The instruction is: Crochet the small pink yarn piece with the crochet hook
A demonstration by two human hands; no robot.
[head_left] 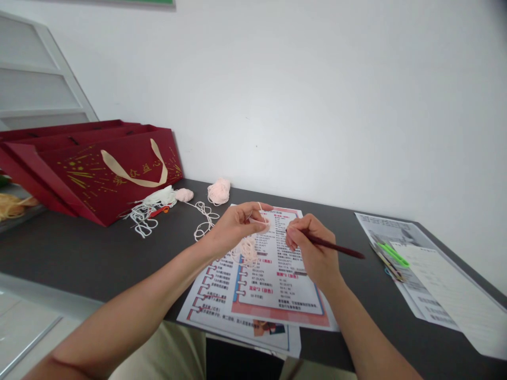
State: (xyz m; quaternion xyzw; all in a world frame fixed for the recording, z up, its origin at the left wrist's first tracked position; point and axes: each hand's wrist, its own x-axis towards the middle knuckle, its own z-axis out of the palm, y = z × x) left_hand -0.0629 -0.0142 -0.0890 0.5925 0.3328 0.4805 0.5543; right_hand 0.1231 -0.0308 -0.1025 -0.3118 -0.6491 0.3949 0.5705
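My left hand (241, 221) is closed in a pinch on pale pink yarn (264, 222), with a strand looped over the raised index finger. A loose tangle of the same yarn (246, 252) lies below that hand, over a printed sheet (269, 285) with red headings. To the right, my right hand (315, 250) is closed round a crochet hook (338, 247) with a dark red handle pointing right. The hook's tip is too small to make out clearly. A gap separates the two hands above the sheet.
A dark red gift bag (91, 174) stands at the left. Near it lie white yarn (158, 198), a small pink ball (184, 195) and a larger pink ball (219, 191). Green-handled scissors (392, 254) rest on papers (447, 290) at the right. Behind the table rises a wall (301, 105).
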